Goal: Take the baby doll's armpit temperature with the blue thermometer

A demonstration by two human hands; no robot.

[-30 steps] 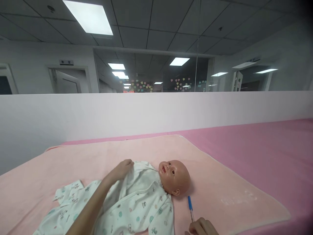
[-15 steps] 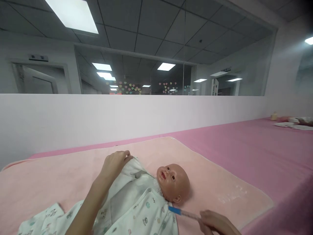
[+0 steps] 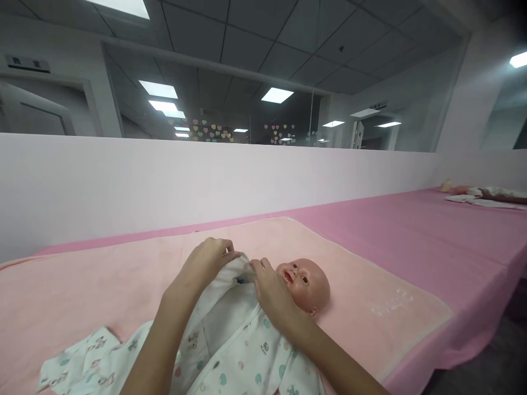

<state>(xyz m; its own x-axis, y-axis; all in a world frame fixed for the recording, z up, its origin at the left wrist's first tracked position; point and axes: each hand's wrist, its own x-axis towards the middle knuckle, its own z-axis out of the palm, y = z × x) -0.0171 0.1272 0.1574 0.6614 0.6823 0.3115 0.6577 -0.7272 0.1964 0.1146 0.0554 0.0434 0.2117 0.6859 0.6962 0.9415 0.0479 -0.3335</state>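
A baby doll lies on its back, its bald head to the right, in a white gown with small printed figures. My left hand pinches the far front edge of the gown near the neck and lifts it. Close beside it, my right hand reaches across the doll's chest, fingers closed at the neck opening. Just left of those fingers, a blue bit of the thermometer shows under the raised cloth. The rest of this slim stick is hidden by the hand and gown.
Under the doll is a peach towel on a pink-covered table. A low white wall with glass above runs along the back. At the far right lie another doll and white cloth.
My right hand has moved left and up from beside the doll's head to the gown's neck, bringing the thermometer. My left hand still holds the lifted cloth. The view has tilted down slightly.
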